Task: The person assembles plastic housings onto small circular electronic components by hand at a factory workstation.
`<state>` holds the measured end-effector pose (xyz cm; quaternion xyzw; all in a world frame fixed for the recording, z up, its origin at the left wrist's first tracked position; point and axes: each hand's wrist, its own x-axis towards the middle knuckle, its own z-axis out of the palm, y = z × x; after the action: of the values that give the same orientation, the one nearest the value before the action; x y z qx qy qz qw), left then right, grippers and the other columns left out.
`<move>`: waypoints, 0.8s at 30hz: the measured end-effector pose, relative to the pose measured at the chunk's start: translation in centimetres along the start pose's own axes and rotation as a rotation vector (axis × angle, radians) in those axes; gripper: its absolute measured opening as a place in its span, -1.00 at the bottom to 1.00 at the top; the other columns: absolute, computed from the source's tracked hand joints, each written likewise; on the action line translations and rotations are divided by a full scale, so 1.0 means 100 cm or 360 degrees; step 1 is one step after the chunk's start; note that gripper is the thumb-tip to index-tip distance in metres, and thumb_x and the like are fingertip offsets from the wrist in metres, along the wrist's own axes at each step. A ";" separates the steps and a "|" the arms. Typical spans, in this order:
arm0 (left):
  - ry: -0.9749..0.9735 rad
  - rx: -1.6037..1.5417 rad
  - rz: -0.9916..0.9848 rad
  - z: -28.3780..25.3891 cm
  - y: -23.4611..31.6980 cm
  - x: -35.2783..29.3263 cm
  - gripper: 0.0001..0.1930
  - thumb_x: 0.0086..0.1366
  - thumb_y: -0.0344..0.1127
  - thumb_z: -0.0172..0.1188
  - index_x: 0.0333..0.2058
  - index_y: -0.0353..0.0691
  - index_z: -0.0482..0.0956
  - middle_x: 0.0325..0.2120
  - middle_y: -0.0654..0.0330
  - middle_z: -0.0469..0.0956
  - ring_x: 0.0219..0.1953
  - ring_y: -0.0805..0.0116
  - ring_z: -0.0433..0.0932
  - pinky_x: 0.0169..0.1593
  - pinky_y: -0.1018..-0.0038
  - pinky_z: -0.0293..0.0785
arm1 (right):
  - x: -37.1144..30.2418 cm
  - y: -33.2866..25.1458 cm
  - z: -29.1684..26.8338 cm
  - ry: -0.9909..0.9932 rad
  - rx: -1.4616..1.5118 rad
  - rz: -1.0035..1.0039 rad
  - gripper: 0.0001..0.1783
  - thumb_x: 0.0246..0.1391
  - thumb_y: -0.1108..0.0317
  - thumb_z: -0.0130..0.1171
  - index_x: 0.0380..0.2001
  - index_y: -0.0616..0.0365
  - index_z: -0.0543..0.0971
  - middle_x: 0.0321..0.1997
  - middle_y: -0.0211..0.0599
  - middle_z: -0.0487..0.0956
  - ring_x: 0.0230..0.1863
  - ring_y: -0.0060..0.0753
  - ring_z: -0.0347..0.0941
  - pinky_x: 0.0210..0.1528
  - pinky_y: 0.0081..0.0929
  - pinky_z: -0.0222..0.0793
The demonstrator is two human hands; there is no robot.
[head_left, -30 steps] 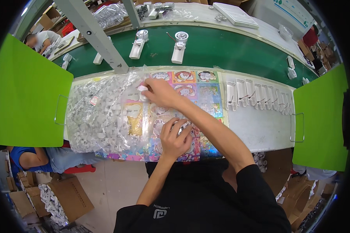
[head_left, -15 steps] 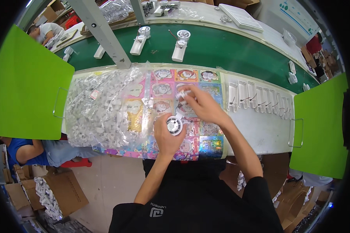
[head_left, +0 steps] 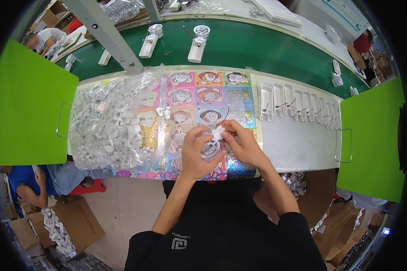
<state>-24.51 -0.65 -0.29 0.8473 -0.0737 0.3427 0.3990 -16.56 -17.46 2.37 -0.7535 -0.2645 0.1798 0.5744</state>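
Note:
My left hand (head_left: 195,156) is closed around a round white plastic fan housing (head_left: 210,149) with a ring-shaped rim, held over the colourful printed mat (head_left: 210,96). From the right, my right hand (head_left: 245,145) pinches a small white part (head_left: 218,133) against the housing's upper edge. A thin dark wire (head_left: 226,114) rises from between the fingers. Exactly how the small part meets the housing is hidden by my fingertips. To the left lies a clear plastic bag (head_left: 108,128) full of small white pieces, with a few loose ones by its edge.
White elongated shells (head_left: 278,101) with wires stand in a row at the right. Beyond the mat, a green conveyor belt (head_left: 239,49) carries white assemblies (head_left: 197,47). Green panels (head_left: 34,106) flank the bench, and a metal post (head_left: 106,38) rises at the back left.
My right hand has come down toward my left, bringing the small white part to the housing. My left hand has tilted the housing. The whole view has shifted slightly.

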 end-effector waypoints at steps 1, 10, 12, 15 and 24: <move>-0.0032 -0.0221 -0.0148 -0.002 0.000 0.000 -0.51 0.02 -0.40 0.50 -0.06 -0.22 0.53 -0.09 0.01 0.55 -0.09 -0.02 0.59 0.01 0.25 0.49 | -0.005 -0.001 0.000 0.0058 -0.0051 -0.0097 -0.69 0.34 0.47 0.09 0.11 0.29 0.44 -0.28 -0.10 0.68 -0.38 -0.31 0.60 -0.29 -0.39 0.47; -0.0282 -0.0953 -0.0841 0.016 0.020 0.004 -0.82 0.30 -0.48 0.28 -0.13 -0.34 0.62 -0.13 0.08 0.65 -0.03 0.24 0.61 0.09 0.40 0.48 | -0.049 -0.003 0.009 0.0404 -0.0290 -0.0113 -0.69 0.31 0.50 0.13 0.09 0.30 0.50 -0.07 0.00 0.62 -0.11 -0.11 0.60 -0.10 -0.29 0.50; -0.0289 -0.1024 -0.0876 0.024 0.022 0.002 -0.84 0.30 -0.48 0.29 -0.16 -0.35 0.63 -0.16 0.10 0.65 -0.04 0.26 0.60 0.07 0.39 0.48 | -0.056 0.003 0.011 0.0469 0.0160 0.0088 -0.72 0.34 0.48 0.13 0.08 0.30 0.51 -0.13 -0.13 0.64 -0.17 -0.35 0.57 -0.11 -0.41 0.48; -0.0301 -0.1181 -0.0890 0.040 0.024 0.000 -0.90 0.29 -0.47 0.31 -0.24 -0.35 0.63 -0.23 0.12 0.63 -0.16 0.35 0.59 -0.05 0.46 0.48 | -0.069 0.006 0.008 0.0578 0.0374 0.0219 -0.74 0.36 0.45 0.13 0.06 0.31 0.52 -0.18 -0.35 0.62 -0.21 -0.60 0.47 -0.13 -0.56 0.43; -0.0437 -0.1330 -0.0926 0.067 0.043 0.017 -0.90 0.25 -0.48 0.35 -0.33 -0.36 0.61 -0.32 0.15 0.61 -0.24 0.38 0.58 -0.10 0.47 0.47 | -0.084 0.004 -0.017 0.0826 0.0539 0.0171 -0.73 0.40 0.35 0.17 0.05 0.27 0.56 -0.21 -0.52 0.57 -0.25 -0.75 0.38 -0.21 -0.71 0.29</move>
<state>-21.47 -8.21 0.47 0.6385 -0.0173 0.0451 0.7681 -22.19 -23.92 2.16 -0.6808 -0.0352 0.0529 0.7297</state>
